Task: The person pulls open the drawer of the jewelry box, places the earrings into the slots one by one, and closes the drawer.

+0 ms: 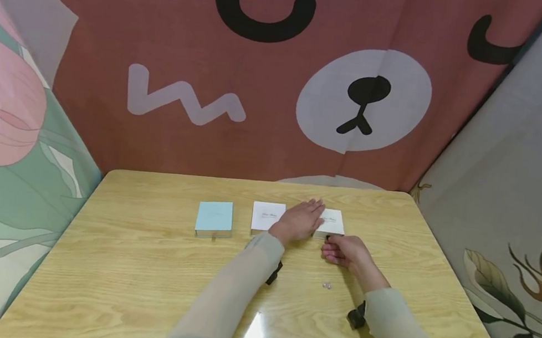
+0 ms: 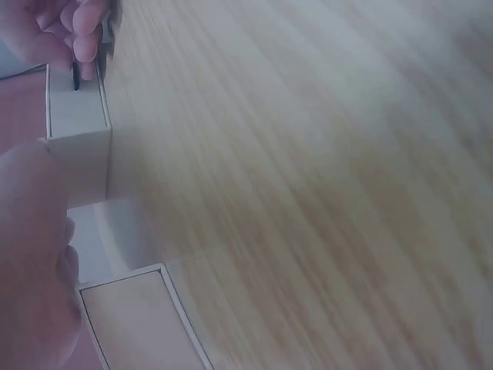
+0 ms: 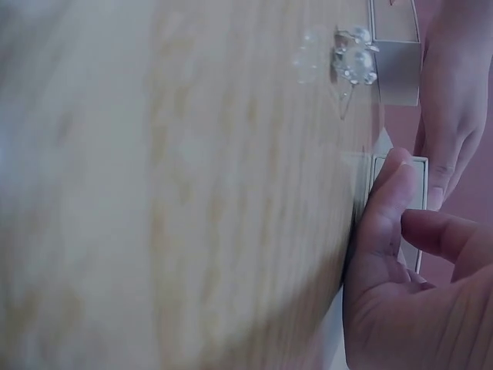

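Note:
Fingers straight, my left hand (image 1: 301, 221) rests on the left side of the right-hand white box (image 1: 333, 221), which has small print on its lid. At the front of that box, my right hand (image 1: 348, 251) pinches a small black pull tab (image 2: 76, 76) between thumb and finger. The box's front face (image 2: 75, 104) looks flush with its sleeve in the left wrist view. A pair of clear, sparkling earrings (image 3: 356, 58) lies on the table in front of the box.
A second white box (image 1: 265, 216) stands left of my left hand, partly behind it. Further left is a light blue box (image 1: 214, 217) with a small tab at its front. All stand on a wooden table (image 1: 138, 276) with printed curtains (image 1: 253, 150) behind.

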Action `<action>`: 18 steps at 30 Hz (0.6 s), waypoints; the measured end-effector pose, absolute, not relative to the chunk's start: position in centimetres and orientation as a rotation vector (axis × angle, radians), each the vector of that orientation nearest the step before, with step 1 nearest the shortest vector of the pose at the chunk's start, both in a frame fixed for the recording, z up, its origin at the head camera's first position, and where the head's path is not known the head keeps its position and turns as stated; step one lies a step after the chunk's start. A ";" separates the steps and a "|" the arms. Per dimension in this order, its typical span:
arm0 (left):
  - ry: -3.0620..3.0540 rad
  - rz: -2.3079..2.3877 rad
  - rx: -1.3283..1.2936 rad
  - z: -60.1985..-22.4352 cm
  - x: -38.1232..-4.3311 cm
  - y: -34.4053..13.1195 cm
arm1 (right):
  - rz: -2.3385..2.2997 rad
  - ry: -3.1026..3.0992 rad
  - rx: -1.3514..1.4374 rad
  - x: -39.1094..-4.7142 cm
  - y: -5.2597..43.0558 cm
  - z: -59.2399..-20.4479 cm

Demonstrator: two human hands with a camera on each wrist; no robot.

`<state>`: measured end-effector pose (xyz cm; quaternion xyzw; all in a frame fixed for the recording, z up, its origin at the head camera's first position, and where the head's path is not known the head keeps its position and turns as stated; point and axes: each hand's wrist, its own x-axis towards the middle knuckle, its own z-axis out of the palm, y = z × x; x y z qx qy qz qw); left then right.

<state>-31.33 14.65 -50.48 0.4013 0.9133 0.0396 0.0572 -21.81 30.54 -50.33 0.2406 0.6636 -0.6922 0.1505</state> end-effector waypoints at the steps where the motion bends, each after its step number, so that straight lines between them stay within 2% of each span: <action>1: 2.767 0.118 1.216 -50.6 -31.4 14.7 | -1.985 1.907 0.685 -21.8 30.5 -50.3; 18: 2.778 0.087 1.241 -50.3 -31.1 14.5 | -1.930 1.947 0.668 -21.8 30.2 -50.4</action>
